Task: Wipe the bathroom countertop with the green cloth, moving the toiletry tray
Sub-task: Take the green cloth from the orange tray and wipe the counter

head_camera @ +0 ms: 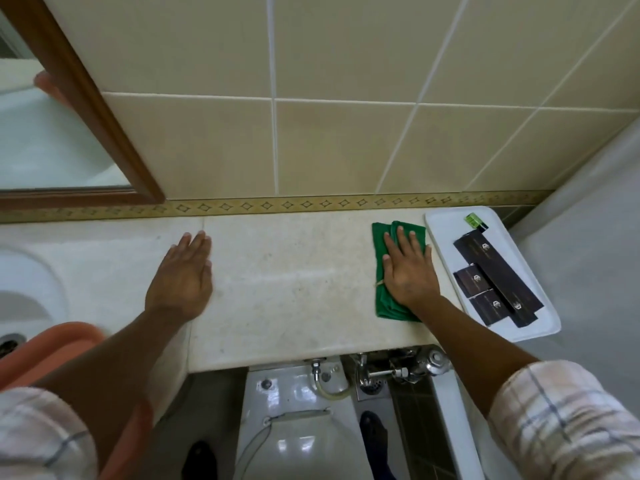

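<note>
Cloth (384, 271), soft and folded, lies pinned under the flat, open right hand (410, 271) beside the light tray (446, 223), best lifted by its rim; left hand (183, 275) rests open, empty.

Soft, even indoor light, faint shadows, slight overall blur, edges bowed by wide-angle distortion.

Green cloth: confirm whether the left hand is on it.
No, the right hand presses the green cloth; the left hand rests flat on bare countertop.
</note>
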`<state>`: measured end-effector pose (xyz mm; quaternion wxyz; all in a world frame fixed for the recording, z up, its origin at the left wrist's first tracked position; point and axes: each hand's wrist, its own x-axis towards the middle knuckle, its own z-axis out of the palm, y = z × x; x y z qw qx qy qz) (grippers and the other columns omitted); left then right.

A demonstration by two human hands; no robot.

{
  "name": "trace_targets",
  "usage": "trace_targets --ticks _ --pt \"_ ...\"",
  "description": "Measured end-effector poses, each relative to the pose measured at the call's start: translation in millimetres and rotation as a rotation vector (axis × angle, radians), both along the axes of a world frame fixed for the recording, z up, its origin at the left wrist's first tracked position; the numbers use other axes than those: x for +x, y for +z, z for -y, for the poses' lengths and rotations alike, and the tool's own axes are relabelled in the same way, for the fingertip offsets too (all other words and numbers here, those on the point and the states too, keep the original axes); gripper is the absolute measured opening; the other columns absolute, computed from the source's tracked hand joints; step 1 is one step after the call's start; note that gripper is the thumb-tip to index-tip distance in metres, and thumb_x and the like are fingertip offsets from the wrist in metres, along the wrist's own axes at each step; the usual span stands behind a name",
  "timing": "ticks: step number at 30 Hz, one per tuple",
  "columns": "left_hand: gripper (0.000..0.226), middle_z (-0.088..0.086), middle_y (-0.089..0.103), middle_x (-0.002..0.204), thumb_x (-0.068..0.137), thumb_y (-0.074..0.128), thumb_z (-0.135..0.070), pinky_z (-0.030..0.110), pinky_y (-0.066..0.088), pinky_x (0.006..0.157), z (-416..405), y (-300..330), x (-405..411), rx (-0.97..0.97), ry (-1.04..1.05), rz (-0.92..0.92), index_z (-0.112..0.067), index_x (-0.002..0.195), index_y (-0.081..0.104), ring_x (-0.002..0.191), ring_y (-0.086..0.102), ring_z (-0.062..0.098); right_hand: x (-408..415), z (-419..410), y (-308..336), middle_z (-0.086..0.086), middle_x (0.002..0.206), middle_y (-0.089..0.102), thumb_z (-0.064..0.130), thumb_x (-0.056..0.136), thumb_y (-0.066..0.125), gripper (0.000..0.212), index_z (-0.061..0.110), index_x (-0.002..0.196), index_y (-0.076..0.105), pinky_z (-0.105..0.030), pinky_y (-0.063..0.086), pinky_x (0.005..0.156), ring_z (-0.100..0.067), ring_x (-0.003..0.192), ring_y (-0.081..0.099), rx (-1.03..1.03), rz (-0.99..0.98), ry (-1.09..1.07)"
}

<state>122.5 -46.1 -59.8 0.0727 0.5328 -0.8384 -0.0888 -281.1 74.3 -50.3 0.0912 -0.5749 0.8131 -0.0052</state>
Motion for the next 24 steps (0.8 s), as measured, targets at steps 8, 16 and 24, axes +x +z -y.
trace_targets --ticks 8,16,24 --pt "0.058 0.011 0.03 0.158 0.099 0.021 -0.03 0.041 0.016 0.122 -3.1 7.4 -5.1 0.009 0.017 0.024 -0.004 0.15 0.032 0.148 0.021 0.027 21.6 -22.0 -4.4 -0.01 0.166 0.001 0.044 0.102 0.015 0.061 0.02 0.157 0.008 -0.054 -0.001 0.121 -0.031 0.151 -0.006 -0.002 0.019 0.014" --pt "0.057 0.009 0.028 0.159 0.099 0.024 -0.029 0.041 0.016 0.122 -4.4 9.2 -3.4 0.017 0.024 0.028 -0.006 0.15 0.032 0.148 0.021 0.027 125.5 -46.5 -8.0 -0.009 0.163 -0.008 0.049 0.1 0.009 0.064 0.02 0.157 0.002 -0.056 -0.003 0.121 -0.031 0.15 -0.012 -0.001 0.045 0.105" --pt "0.059 0.008 0.012 0.164 0.103 0.026 -0.035 0.039 0.005 0.123 -22.7 25.2 0.3 0.096 0.1 0.035 -0.008 0.155 0.017 0.151 0.005 0.025 122.3 -46.5 -7.2 -0.01 0.165 -0.006 0.052 0.1 0.01 0.065 0.021 0.157 0.002 -0.056 -0.003 0.12 -0.031 0.151 -0.011 0.01 0.045 0.116"
